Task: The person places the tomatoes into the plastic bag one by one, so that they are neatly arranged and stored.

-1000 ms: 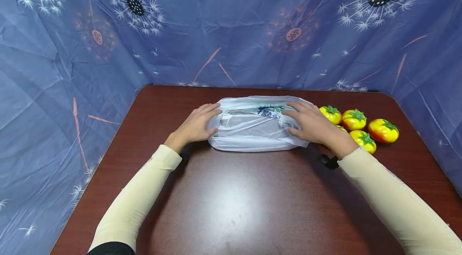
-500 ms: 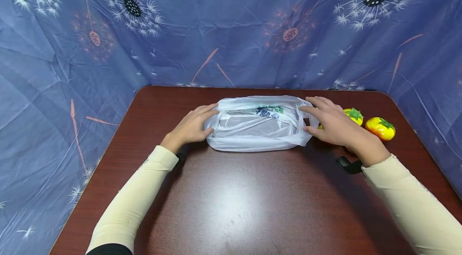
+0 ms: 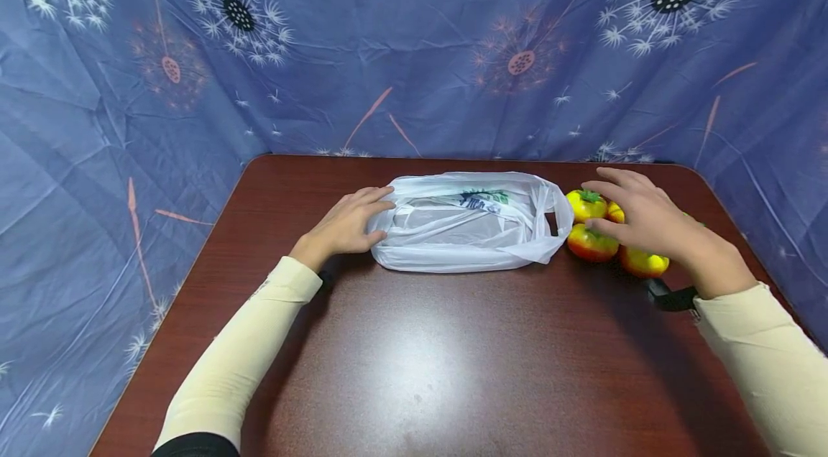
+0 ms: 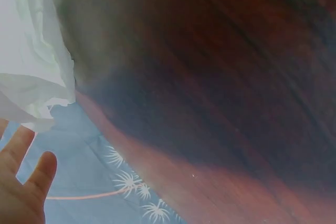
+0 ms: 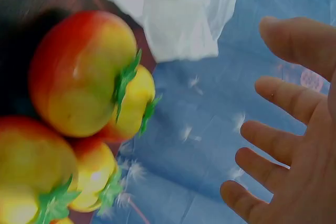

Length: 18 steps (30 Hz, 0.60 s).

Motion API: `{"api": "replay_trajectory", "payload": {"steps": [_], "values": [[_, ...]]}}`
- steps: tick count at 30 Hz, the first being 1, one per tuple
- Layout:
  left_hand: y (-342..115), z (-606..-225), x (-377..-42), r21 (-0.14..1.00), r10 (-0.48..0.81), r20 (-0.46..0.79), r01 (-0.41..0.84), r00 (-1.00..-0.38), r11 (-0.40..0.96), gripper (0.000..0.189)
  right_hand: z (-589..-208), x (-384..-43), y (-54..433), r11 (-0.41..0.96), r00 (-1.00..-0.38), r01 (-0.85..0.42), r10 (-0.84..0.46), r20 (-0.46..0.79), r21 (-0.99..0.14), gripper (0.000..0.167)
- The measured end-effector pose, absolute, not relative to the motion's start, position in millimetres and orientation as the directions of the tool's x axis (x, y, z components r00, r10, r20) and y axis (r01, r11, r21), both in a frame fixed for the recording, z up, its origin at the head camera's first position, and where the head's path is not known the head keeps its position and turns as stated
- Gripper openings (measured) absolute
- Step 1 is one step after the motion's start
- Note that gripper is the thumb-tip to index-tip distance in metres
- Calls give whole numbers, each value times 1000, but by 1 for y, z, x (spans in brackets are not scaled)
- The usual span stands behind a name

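Observation:
A white plastic bag point(image 3: 453, 258) with green and blue print lies on the table, its mouth spread upward and a loop handle at its right end. My left hand point(image 3: 349, 221) rests at the bag's left end, fingertips on the rim. In the left wrist view, the left fingers point(image 4: 17, 148) reach up to the bag's edge. My right hand point(image 3: 656, 218) is held over a cluster of red-and-yellow tomatoes point(image 3: 591, 244) with green leafy tops, partly hiding them. Spread fingers stand apart from the nearest tomato point(image 5: 79, 77) in the right wrist view, holding nothing.
The dark brown wooden table point(image 3: 414, 363) has a rounded edge at the back. A blue curtain point(image 3: 362, 69) with dandelion print hangs close behind it and along both sides. The tomatoes sit just right of the bag.
My right hand has left the bag's right end and moved right, over the tomatoes. The bag's right handle now shows, standing out to the right. The left hand has stayed in place.

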<state>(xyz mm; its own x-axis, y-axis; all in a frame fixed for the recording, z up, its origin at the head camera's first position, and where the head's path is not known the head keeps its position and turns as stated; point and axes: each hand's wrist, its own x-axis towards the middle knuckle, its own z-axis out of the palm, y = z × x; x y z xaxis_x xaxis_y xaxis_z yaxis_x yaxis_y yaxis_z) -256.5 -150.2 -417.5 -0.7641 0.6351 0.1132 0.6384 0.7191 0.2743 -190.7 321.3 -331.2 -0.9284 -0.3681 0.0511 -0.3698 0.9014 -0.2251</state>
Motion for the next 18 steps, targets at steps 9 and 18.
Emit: {"api": "replay_trajectory", "payload": {"steps": [9,18], "values": [[-151,-419,-256,269,626,106,628,-773,730,59,-331,-192,342,915,-943,-330,-332,30,-231,61],[-151,-418,-255,269,619,107,622,-778,736,59,-328,-192,365,918,-947,-320,-318,50,-235,61]]}}
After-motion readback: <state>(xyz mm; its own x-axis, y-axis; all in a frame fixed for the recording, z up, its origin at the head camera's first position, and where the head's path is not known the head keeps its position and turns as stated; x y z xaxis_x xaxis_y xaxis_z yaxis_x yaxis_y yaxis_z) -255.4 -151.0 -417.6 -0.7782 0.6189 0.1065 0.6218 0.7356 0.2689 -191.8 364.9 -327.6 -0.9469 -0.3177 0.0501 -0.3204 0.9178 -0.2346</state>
